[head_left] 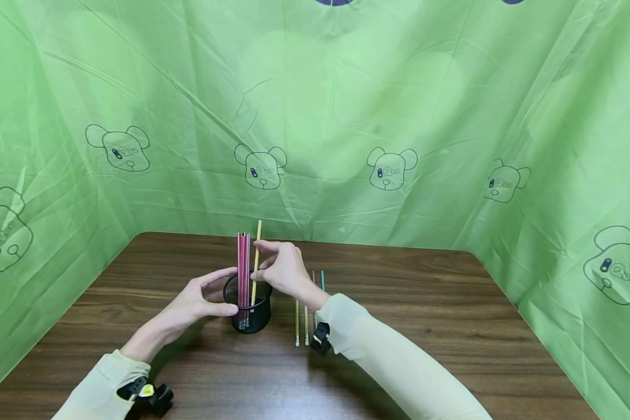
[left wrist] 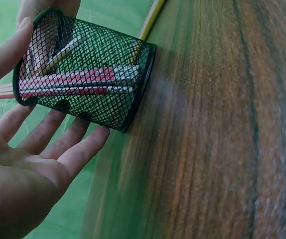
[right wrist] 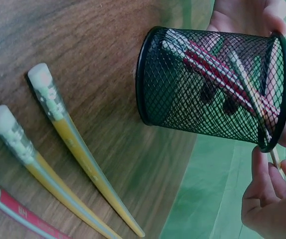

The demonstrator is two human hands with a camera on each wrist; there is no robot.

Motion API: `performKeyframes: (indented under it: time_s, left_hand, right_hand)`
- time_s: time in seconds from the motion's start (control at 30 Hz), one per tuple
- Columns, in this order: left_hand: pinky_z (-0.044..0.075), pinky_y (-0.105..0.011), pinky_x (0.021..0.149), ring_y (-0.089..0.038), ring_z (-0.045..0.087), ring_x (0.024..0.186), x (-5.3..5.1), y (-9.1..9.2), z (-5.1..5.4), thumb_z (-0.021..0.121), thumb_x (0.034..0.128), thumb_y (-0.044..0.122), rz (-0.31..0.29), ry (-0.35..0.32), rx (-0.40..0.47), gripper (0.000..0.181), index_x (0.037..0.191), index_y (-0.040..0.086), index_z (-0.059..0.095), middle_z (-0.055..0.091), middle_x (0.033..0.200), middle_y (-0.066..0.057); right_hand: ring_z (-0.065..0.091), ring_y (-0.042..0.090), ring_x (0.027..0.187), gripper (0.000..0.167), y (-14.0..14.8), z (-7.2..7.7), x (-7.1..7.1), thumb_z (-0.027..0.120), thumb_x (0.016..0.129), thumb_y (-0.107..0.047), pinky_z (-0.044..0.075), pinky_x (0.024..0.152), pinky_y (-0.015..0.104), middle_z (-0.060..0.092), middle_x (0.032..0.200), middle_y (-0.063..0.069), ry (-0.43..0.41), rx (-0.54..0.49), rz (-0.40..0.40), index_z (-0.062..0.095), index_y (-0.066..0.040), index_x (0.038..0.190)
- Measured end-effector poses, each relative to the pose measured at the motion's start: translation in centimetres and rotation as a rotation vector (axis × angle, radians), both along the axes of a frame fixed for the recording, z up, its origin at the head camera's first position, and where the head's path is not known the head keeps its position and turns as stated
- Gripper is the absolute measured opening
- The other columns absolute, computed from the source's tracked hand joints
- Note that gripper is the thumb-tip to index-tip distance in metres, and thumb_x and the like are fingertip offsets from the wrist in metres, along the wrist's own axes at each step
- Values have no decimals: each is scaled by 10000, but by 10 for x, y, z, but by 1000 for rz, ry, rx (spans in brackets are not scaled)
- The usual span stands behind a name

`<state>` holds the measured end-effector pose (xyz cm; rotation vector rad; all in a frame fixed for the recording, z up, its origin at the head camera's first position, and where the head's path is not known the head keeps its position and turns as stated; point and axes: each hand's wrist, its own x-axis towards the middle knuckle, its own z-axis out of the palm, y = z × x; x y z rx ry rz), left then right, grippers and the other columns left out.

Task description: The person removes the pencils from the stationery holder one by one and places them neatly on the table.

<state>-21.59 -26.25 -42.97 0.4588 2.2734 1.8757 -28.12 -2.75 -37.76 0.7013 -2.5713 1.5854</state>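
A black mesh pencil cup [head_left: 253, 325] stands upright on the table. My left hand [head_left: 191, 302] holds it by the side, thumb at the rim and fingers spread along the mesh in the left wrist view. Several red pencils [head_left: 243, 256] stand inside, their white eraser ends down. Between thumb and fingers, my right hand [head_left: 286, 269] pinches a yellow pencil [head_left: 259, 231] whose lower part is inside the cup. In the right wrist view that pencil's eraser end [right wrist: 234, 57] shows through the mesh, above the cup's bottom.
Right of the cup, two yellow pencils [right wrist: 85, 162] lie side by side on the brown wooden table [head_left: 451, 326]. A red pencil [right wrist: 21, 211] lies beside them, and a teal pencil [head_left: 322, 280] is partly hidden by my right arm. A green curtain [head_left: 325, 116] surrounds the table.
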Motion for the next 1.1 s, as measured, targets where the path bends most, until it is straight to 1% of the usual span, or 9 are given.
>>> performKeyframes:
  time_s: [0.13,0.23,0.3,0.4,0.47,0.57,0.7,0.9,1.1]
  left_hand:
    - [390,-551,1076,-435,513,1378,-1,0,0,820,910,103,2,-1,-2,811,1613,86,417,473,1568,-243]
    - [372,-584,1088,-439,507,1382,-1,0,0,820,910,104,3,-1,-4,809,1612,88,419,468,1571,-245]
    - [366,-588,1093,-437,508,1382,-1,0,0,819,911,99,2,1,-1,808,1612,83,418,468,1570,-246]
    - [363,-573,1097,-430,511,1381,-1,1,0,819,911,93,-1,5,2,809,1611,76,415,475,1566,-245]
    - [377,-539,1088,-428,514,1379,-1,0,-1,822,910,91,-2,6,6,811,1611,72,414,479,1564,-243]
    - [373,-538,1090,-431,506,1386,-1,0,-2,823,909,93,-2,5,6,812,1611,74,415,476,1567,-240]
    - [370,-547,1090,-432,505,1386,-1,0,-1,822,910,94,2,5,2,809,1610,79,418,475,1569,-237]
    - [406,-457,1055,-405,531,1368,-2,0,-1,826,909,100,7,2,-3,814,1612,82,416,497,1555,-228]
    - [422,-436,1046,-384,535,1368,-2,0,-2,832,903,101,18,-14,-3,816,1609,99,423,505,1553,-205]
  right_hand:
    - [718,42,728,690,3,2,-1,896,759,26,546,644,259,746,1252,54,-25,-27,23,704,-142,1400]
    - [726,50,741,695,4,4,-1,856,769,46,549,661,263,733,1279,73,-30,-34,32,694,-160,1413]
    - [727,51,743,699,5,5,-2,840,770,50,550,667,263,736,1272,55,-32,-32,28,694,-180,1414]
    - [725,57,737,698,5,4,-3,830,770,46,551,661,265,757,1192,9,-34,-28,21,697,-192,1412]
    - [723,59,743,689,5,3,-5,831,771,41,558,662,268,762,1143,7,-32,-29,20,701,-190,1407]
    - [722,60,756,678,6,3,-6,833,768,35,567,665,272,767,1095,20,-27,-31,22,710,-190,1396]
    - [723,59,770,675,7,4,-8,855,761,29,573,660,278,763,1116,10,-25,-33,23,727,-215,1377]
    - [735,91,794,668,10,6,-11,871,759,34,585,644,294,747,1162,40,-27,-69,45,737,-217,1364]
    - [746,118,799,672,16,13,-12,876,757,51,583,658,298,740,1160,22,-50,-131,50,740,-216,1358]
